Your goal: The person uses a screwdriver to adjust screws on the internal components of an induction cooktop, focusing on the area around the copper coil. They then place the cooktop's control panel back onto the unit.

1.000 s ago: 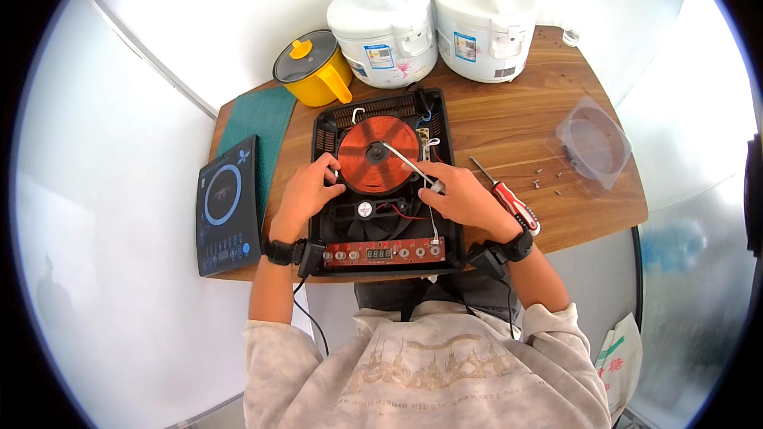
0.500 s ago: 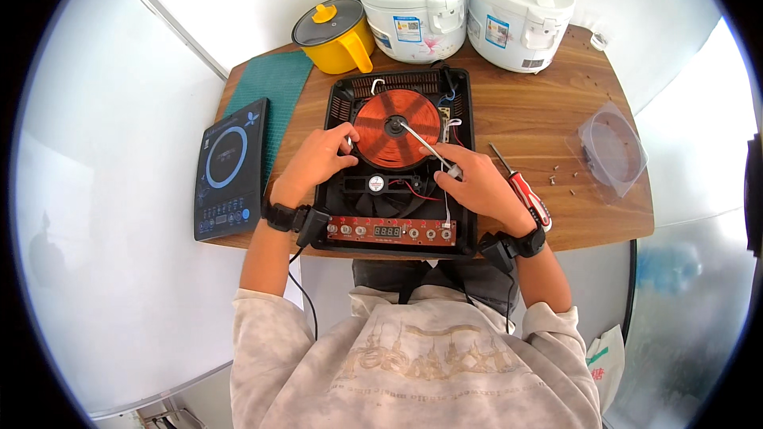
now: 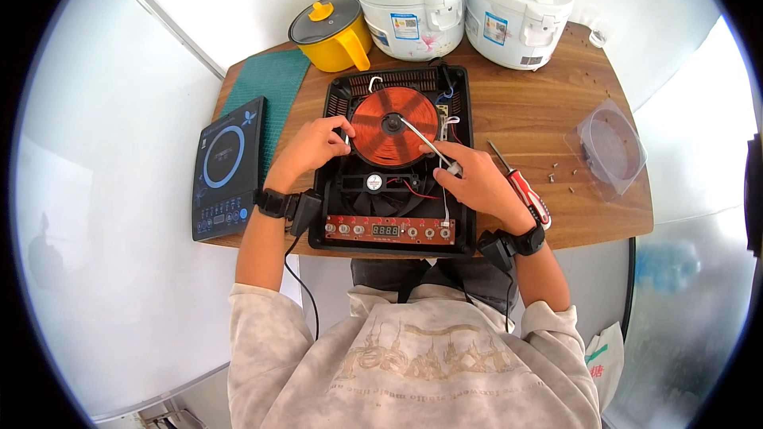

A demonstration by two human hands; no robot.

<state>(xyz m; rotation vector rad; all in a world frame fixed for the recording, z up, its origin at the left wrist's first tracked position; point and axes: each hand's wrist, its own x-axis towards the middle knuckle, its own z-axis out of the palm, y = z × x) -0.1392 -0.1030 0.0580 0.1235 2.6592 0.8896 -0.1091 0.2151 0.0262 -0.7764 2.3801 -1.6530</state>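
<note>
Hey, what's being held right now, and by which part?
The right hand holds a slim pale rod-like piece near its lower end; the left hand's hold can't be told.

At the left edge of the coil (image 3: 389,144), the left hand (image 3: 311,148) bends its fingers (image 3: 342,125) toward the thumb, while the right hand (image 3: 478,181) curls in a grip at its lower right.

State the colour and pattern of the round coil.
The coil is copper-red with darker radial bands, best seen in the head view.
</note>
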